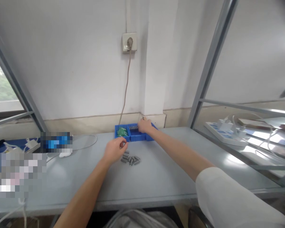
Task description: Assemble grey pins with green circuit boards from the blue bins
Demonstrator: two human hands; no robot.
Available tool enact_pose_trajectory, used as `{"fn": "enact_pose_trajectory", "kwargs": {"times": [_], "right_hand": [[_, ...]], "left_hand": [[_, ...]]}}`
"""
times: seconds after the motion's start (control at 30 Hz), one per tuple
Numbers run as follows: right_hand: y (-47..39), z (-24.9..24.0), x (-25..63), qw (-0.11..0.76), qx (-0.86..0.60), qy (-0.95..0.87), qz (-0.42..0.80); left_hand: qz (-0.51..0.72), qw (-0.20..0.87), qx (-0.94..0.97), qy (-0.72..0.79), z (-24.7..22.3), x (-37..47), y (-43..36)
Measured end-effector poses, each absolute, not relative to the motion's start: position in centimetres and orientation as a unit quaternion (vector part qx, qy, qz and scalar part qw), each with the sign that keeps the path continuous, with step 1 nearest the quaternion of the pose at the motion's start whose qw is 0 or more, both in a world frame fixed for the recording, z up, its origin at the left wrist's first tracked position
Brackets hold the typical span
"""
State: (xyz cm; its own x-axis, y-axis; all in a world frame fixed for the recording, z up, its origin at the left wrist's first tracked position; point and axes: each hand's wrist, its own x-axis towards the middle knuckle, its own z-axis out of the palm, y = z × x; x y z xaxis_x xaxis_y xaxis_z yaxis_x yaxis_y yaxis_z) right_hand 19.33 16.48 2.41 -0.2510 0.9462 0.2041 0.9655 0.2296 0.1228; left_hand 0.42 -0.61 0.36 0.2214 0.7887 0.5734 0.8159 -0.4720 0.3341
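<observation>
My left hand [115, 149] hovers over the table just in front of a blue bin [125, 138], its thumb and fingers curled together. Whatever it may hold is too small to make out. Small green pieces [122, 132] lie in that bin. Beside the left fingers, several loose grey metallic cylinders [131, 160] are scattered on the table. My right hand [145, 125] reaches over the blue bins farther right, fingers bent and partly hidden. A middle bin [137, 138] holds rows of dark cylinders with light ends [133, 128]. A third bin [149, 137] is mostly covered by my right hand and wrist.
The grey table [166, 177] meets a wall with a plugged socket [129, 42], its cord hanging behind the bins. At left are a white cable [85, 147] and blurred-out items. Slanted metal posts [211, 66] frame both sides. A power strip [225, 134] lies at right.
</observation>
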Motion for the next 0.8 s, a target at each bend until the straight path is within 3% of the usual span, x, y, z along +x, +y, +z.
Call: {"fn": "enact_pose_trajectory", "kwargs": {"times": [0.8], "right_hand": [[16.87, 2.11, 18.82, 0.049, -0.633, -0.764, -0.115]], "left_hand": [[-0.339, 0.005, -0.785, -0.519, 0.42, 0.39, -0.62]]}}
